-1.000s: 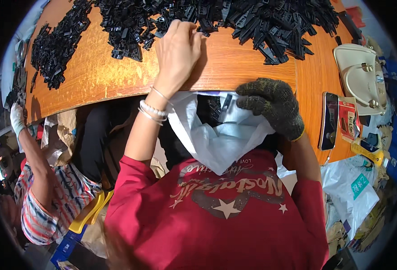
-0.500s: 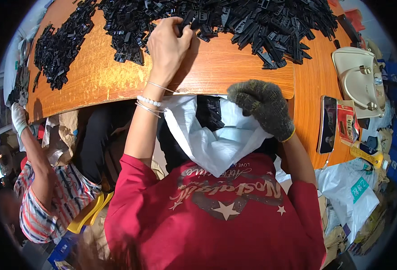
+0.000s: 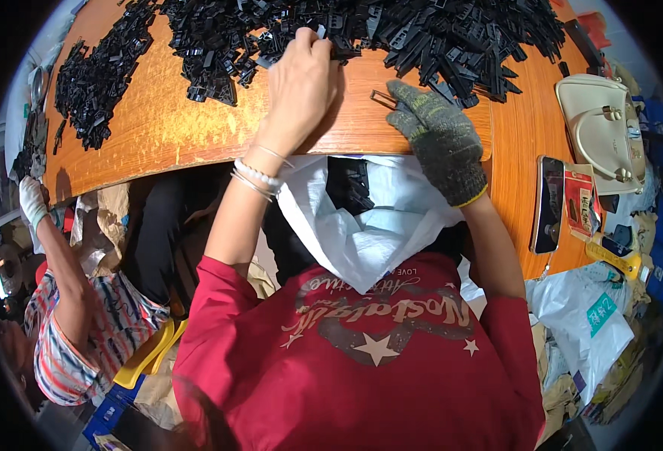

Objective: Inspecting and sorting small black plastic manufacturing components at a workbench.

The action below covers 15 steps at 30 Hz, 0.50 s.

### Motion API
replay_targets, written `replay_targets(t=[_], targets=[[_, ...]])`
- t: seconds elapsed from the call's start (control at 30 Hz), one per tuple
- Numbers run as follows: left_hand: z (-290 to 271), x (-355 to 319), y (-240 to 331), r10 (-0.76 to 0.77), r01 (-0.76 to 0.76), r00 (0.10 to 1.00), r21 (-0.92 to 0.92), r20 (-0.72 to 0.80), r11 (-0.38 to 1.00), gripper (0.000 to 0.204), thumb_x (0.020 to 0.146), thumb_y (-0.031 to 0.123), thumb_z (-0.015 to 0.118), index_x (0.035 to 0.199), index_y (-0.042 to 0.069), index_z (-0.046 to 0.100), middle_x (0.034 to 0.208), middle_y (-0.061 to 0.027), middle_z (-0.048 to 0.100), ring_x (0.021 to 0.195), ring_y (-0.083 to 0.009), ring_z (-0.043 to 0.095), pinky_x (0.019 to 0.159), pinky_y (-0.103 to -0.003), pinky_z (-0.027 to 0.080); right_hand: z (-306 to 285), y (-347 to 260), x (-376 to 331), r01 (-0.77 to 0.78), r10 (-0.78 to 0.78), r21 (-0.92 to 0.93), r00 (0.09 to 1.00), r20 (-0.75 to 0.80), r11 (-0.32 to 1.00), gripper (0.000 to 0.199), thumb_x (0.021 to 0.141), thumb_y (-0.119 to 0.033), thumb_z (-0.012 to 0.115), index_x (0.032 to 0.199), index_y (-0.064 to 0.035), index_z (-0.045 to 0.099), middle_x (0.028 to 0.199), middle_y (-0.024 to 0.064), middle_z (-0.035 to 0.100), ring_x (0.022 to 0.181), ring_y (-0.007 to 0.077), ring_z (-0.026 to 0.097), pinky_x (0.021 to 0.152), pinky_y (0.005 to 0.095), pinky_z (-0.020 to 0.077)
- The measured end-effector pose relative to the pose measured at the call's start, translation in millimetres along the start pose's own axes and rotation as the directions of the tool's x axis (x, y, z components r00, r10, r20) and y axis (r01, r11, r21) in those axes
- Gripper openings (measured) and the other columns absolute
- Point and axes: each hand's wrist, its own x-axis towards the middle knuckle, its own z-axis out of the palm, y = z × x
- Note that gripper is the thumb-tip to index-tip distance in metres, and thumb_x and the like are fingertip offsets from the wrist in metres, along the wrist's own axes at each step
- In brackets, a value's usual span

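Observation:
My bare left hand (image 3: pixel 301 86), with bracelets at the wrist, is at the near edge of a heap of black plastic parts (image 3: pixel 219 52). Its fingers are bent together, and whatever they hold is hidden behind the hand. A dark knit glove covers my right hand (image 3: pixel 438 135), which is over the table's near edge. Between its fingertips sticks out a slim dark frame-like plastic piece (image 3: pixel 382 98). Below the edge, a white woven bag (image 3: pixel 324 233) lies open across my lap, with black parts (image 3: pixel 358 184) inside.
More long black parts (image 3: pixel 459 45) are heaped on the wooden table (image 3: pixel 158 139). At the right are a phone (image 3: pixel 548 203), a red packet (image 3: pixel 581 199) and a cream handbag (image 3: pixel 594 120). Another person's gloved hand (image 3: pixel 32 199) is at the left table edge.
My right hand has moved from above the bag up and forward over the table, where a slim piece now shows at its fingertips. My left hand has shifted slightly right at the heap.

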Motion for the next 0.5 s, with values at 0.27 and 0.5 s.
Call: replay_targets(t=[0.27, 0.5], targets=[[-1.0, 2.7, 2.3, -0.023, 0.042, 0.98, -0.094, 0.198, 0.995, 0.018, 0.082, 0.017, 0.068, 0.095, 0.005, 0.066, 0.092, -0.0086, 0.061, 0.077, -0.0277, 0.063, 0.066, -0.037, 0.05, 0.6, 8.1, -11.6, -0.025, 0.036, 0.095, 0.993, -0.111, 0.995, 0.027, 0.083, -0.008, 0.057, 0.108, -0.0148, 0.066, 0.127, 0.0064, 0.059, 0.109, 0.0265, 0.06, 0.091, 0.0384, 0.0483], [2.2, -6.5, 22.8, 0.074, 0.06, 0.931, -0.348, 0.358, 0.935, 0.017, 0.081, 0.012, 0.066, 0.091, -0.001, 0.065, 0.09, -0.0138, 0.061, 0.081, -0.0329, 0.062, 0.073, -0.04, 0.05, -1.0, 17.2, -15.3, -0.004, 0.012, 0.051, 0.987, -0.163, 0.999, 0.028, 0.08, -0.01, 0.059, 0.106, -0.0158, 0.067, 0.123, 0.0064, 0.061, 0.104, 0.0258, 0.062, 0.088, 0.0374, 0.0497]])
